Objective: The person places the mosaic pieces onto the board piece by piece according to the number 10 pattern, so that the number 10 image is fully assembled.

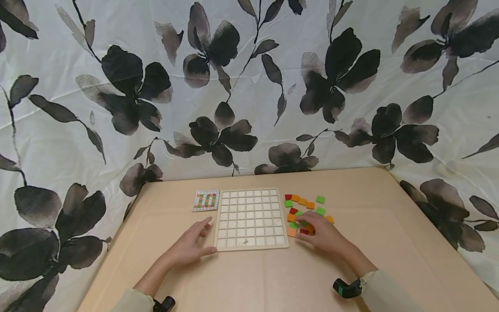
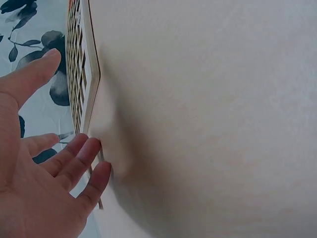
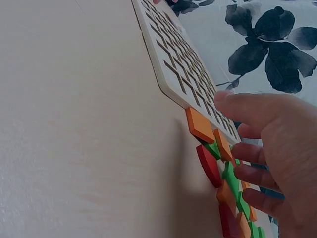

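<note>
A pale wooden grid board (image 1: 282,223) with rows of square cells lies flat in the middle of the table. My left hand (image 1: 191,245) is at its left edge, thumb tip by the near left corner and fingers spread; the left wrist view has this hand (image 2: 54,183) with nothing in it. On the board's right, small flat tiles lie scattered: orange (image 1: 310,205), green (image 1: 320,199) and red (image 1: 293,211). Over the near part of them hovers my right hand (image 1: 323,232). In the right wrist view its fingers (image 3: 255,172) are loosely bent beside an orange tile (image 3: 200,125), holding nothing.
A small card (image 1: 205,201) printed with a coloured grid lies at the board's far left corner. A tiny greyish mark (image 1: 244,242) shows in the near row of cells. Behind the light wooden table (image 1: 265,277) hangs a white cloth (image 1: 273,130) with dark flowers.
</note>
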Action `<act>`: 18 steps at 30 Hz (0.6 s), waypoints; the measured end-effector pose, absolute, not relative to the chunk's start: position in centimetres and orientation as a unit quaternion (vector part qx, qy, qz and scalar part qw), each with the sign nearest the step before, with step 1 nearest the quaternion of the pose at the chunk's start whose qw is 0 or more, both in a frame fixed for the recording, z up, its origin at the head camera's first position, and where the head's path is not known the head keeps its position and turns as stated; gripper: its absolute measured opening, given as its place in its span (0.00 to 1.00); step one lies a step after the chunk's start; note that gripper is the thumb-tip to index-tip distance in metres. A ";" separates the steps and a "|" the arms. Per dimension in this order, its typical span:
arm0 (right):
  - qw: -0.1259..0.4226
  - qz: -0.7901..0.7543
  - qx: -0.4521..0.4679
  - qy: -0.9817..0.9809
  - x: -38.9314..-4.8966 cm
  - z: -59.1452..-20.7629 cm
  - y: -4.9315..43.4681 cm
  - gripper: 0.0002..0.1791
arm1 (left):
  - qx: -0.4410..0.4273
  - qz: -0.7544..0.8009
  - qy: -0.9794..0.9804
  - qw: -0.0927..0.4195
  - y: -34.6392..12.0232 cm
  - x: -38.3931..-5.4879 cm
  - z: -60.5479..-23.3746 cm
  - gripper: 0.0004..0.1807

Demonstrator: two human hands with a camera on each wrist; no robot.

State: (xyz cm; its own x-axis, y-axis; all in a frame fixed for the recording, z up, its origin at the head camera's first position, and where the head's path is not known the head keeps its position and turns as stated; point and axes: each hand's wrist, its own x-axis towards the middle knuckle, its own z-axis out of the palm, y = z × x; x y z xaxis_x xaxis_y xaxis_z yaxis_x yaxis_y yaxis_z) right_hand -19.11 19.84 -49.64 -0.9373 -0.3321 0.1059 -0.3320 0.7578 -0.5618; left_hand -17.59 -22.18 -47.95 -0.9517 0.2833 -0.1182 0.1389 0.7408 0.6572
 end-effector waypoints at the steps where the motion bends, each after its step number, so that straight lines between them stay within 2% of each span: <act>1: -0.002 -0.298 -0.179 0.938 -19.1 -49.7 19.7 0.26 | 0.113 0.340 0.928 0.104 -22.1 -17.6 -48.0 0.52; 8: -0.014 -0.266 -0.194 0.944 -19.4 -50.3 19.1 0.21 | 0.130 0.323 0.931 0.108 -21.8 -17.9 -48.7 0.51; 18: -0.034 -0.237 -0.193 0.952 -19.8 -50.8 18.4 0.18 | 0.152 0.300 0.936 0.107 -21.8 -18.3 -49.0 0.48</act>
State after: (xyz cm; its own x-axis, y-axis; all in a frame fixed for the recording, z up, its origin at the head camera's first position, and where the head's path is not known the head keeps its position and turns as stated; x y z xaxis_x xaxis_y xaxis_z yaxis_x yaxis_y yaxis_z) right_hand -19.82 18.39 -50.82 -0.9235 -0.3504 0.1564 -0.3828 0.8136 -0.4375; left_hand -18.31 -21.76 -48.97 -0.9310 0.3480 -0.1099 0.2190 0.7736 0.5946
